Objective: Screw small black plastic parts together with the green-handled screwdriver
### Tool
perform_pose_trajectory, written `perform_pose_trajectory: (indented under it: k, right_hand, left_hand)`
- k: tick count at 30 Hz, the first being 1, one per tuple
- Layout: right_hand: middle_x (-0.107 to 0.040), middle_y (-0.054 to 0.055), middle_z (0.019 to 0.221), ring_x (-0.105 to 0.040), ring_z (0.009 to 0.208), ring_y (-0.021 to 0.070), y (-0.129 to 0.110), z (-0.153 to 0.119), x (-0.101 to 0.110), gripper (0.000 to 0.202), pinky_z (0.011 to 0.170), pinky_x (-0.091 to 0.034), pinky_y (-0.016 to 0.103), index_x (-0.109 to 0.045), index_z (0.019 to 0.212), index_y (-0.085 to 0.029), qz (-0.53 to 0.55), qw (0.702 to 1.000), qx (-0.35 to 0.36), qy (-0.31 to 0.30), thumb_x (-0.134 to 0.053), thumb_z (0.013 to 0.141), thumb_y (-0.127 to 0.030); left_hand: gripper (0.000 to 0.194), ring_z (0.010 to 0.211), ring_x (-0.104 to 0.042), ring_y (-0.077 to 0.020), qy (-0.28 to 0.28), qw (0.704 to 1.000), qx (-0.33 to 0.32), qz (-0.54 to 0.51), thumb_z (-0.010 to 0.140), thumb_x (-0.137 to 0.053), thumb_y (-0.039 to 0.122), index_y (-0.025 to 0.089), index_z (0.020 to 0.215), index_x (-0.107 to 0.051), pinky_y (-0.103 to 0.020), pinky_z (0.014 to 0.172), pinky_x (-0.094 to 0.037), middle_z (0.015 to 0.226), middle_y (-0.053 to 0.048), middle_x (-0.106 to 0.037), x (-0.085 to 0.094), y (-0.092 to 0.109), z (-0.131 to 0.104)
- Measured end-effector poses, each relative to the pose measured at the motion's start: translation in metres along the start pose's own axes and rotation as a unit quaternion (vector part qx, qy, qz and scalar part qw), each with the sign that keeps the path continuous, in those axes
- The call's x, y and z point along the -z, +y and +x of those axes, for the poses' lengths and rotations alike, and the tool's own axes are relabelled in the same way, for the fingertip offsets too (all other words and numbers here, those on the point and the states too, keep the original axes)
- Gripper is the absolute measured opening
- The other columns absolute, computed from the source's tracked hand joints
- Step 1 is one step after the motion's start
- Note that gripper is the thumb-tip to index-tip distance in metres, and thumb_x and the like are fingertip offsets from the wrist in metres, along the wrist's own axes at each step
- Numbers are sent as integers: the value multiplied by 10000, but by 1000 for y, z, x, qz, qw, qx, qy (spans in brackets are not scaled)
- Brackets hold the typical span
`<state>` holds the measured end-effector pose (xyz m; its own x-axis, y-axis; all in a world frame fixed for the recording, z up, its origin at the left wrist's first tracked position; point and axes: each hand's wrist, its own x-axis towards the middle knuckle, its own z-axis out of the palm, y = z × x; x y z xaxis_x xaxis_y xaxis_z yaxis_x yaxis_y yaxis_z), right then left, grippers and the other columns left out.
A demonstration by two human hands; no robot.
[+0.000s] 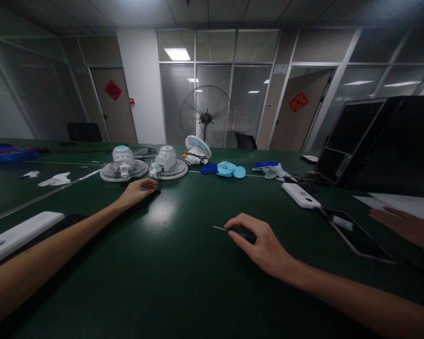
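Note:
My right hand (257, 238) is closed around the dark handle of a screwdriver (242, 232), whose thin metal shaft points left just above the green table. Farther off on the left, my left hand (138, 192) rests low over the tabletop with its fingers bent together. At its fingertips is a small dark piece (157, 190), too small to name. Right behind that hand lie two white fan parts, one fan head (124, 165) to the left and another fan head (167, 165) in front of it, both with their grilles down.
A third fan head (197, 151) leans at the back beside light-blue fan blades (229, 169) and gloves (268, 168). A power bank (300, 195) and phone (356, 235) lie right. Another person's hand (403, 226) is by papers (410, 203). A white box (21, 233) sits left.

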<state>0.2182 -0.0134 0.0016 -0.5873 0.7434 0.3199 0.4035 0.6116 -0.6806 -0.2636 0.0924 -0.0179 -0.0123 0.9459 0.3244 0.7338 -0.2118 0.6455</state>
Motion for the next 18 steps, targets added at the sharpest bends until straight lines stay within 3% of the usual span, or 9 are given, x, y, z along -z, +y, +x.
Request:
perform_pose_trajectory:
  k: [4, 9, 12, 15, 18]
  right_hand:
    - [-698, 49, 1142, -665, 1020, 220, -1, 1, -1, 187, 862, -569, 350, -702, 1181, -247, -13, 1000, -1, 15, -618, 1041, -340]
    - [-713, 56, 1145, -669, 1023, 229, -2, 2, -2, 202, 857, -564, 346, -709, 1185, -248, -23, 999, 4, 21, -628, 1020, -332]
    - [-720, 58, 1116, -670, 974, 225, -3, 1, -1, 192, 822, -554, 338, -712, 1163, -243, -35, 999, 14, 21, -642, 989, -278]
    - [-721, 50, 1069, -666, 919, 213, -4, -2, 0, 206, 811, -539, 337, -710, 1148, -239, -44, 998, 28, 21, -647, 954, -216]
    - [-715, 45, 1039, -663, 907, 208, -4, -4, 1, 224, 800, -530, 333, -708, 1153, -235, -43, 998, 32, 15, -658, 937, -205]
  left_hand:
    - [520, 1002, -731, -292, -56, 998, -27, -32, 795, -721, 484, 189, 1224, -707, -407, 855, -576, 1109, -108, -775, -20, 35, -11]
    - [421, 1004, -706, -244, -203, 970, -97, -89, 919, -686, 397, 237, 1308, -661, -369, 861, -527, 1157, -85, -756, -62, 122, -59]
    - [404, 996, -706, -216, -263, 949, -122, -126, 940, -705, 342, 258, 1329, -640, -351, 845, -509, 1154, -63, -757, -78, 163, -91]
    - [391, 1013, -704, -207, -281, 941, -130, -137, 949, -704, 304, 270, 1333, -632, -349, 852, -502, 1161, -43, -760, -82, 183, -111]
    - [388, 1031, -705, -204, -284, 941, -123, -134, 943, -709, 264, 269, 1324, -636, -357, 882, -493, 1149, -33, -766, -81, 190, -116]
